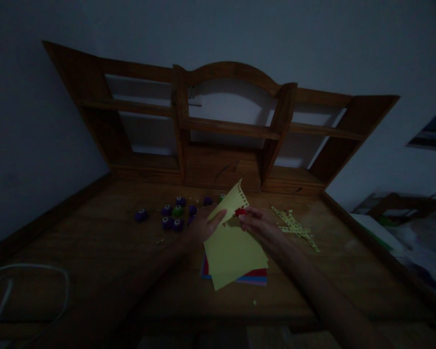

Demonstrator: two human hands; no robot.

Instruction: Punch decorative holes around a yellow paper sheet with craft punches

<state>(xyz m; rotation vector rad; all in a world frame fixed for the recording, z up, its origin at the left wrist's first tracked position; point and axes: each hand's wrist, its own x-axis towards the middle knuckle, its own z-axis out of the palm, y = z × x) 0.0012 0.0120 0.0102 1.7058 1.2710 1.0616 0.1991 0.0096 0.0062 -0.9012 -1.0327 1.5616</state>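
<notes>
My left hand (202, 226) grips a sheet of yellow paper (229, 202), thumb on top, and holds it raised at a slant. Small punched holes run along the sheet's upper right edge. In my right hand (258, 224) is a small red hole punch (241, 212), pinched between the fingers and set at the edge of that sheet. Part of the punch is hidden by my fingers. Beneath both hands lies a stack of coloured paper (236, 257), yellow on top, with red and blue sheets showing at the lower edge.
Several small purple round pieces (167, 222) and a green one (178, 211) lie left of my hands. Punched yellow paper strips (294, 227) lie crossed on the right. A wooden shelf unit (223, 131) stands along the desk's back. A white cable (66, 286) loops at left.
</notes>
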